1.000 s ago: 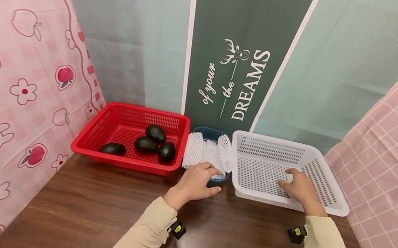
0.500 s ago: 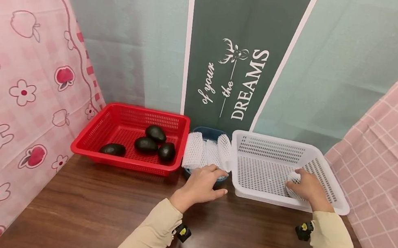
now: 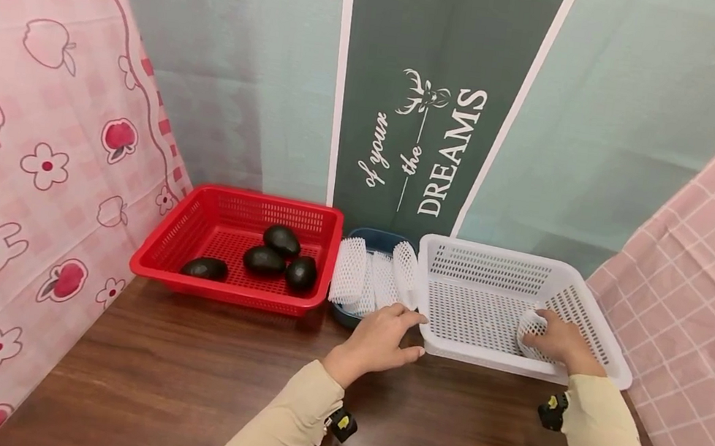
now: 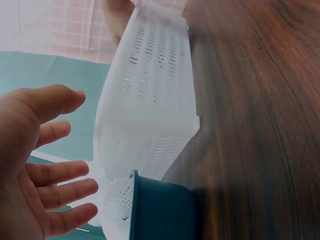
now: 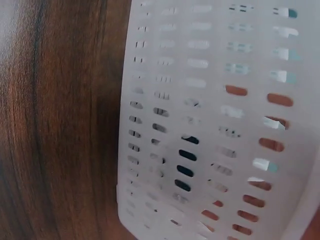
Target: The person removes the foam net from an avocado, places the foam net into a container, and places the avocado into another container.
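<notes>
My right hand [image 3: 569,344] is down inside the white basket [image 3: 481,356] at its right end, fingers curled round an avocado in a white foam net [image 3: 528,331]. Through the slots of the basket wall [image 5: 200,115] in the right wrist view, skin and dark patches show; the hand is otherwise hidden. My left hand [image 3: 380,340] hovers by the basket's front left corner, fingers spread and holding nothing. Behind it, several white foam net sleeves [image 3: 348,272] lie in a blue bin [image 3: 347,317]. In the left wrist view the fingers are above the blue bin [image 4: 162,210].
A red basket [image 3: 236,296] with several dark avocados [image 3: 263,260] stands on the left. The blue bin is between the two baskets. All stand on a brown wooden table [image 3: 183,358], with cloth hangings [image 3: 606,133] behind and at both sides.
My right hand has lowered the netted avocado into the basket and shifted slightly right. My left hand has moved right, from over the blue bin to the white basket's corner.
</notes>
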Motion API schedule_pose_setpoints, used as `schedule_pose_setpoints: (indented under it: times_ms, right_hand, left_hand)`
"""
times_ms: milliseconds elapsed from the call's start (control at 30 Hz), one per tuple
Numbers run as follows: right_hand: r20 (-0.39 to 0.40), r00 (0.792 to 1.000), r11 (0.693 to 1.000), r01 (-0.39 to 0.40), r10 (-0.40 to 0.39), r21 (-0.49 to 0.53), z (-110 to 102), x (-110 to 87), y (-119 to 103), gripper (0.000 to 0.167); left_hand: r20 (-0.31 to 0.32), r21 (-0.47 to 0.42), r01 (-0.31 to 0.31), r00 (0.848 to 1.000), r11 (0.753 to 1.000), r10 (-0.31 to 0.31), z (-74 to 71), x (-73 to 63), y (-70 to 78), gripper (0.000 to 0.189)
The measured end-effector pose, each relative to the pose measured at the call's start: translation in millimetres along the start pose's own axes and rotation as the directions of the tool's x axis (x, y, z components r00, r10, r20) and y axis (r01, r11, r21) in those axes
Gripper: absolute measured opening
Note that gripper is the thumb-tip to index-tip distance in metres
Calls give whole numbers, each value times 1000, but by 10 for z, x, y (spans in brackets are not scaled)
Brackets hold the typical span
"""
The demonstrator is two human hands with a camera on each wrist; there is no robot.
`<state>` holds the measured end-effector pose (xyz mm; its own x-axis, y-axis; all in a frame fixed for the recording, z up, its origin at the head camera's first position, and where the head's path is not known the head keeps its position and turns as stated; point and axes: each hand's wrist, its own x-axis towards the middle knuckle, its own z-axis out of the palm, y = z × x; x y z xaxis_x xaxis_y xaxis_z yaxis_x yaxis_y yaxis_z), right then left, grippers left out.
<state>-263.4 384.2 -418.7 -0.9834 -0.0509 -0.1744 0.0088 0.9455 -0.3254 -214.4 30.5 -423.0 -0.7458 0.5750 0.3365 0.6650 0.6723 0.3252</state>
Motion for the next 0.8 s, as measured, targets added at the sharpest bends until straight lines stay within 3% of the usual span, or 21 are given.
schedule_pose_setpoints:
  times_ms: [367, 600, 800]
  right_hand:
    - [81, 996, 995, -50, 42, 89, 72, 17, 104, 83]
    - [118, 993, 992, 16, -30, 124, 91, 27, 83, 83]
    - [112, 991, 997, 65, -71, 49, 85, 74, 94, 70]
  left_hand:
    - [0, 12, -7, 1000, 1000, 7, 121, 37, 76, 41]
    - [-27, 29, -11, 1000, 1000, 12, 172, 65, 116, 36]
    - [-34, 26, 20, 999, 999, -19, 225, 103, 130, 29]
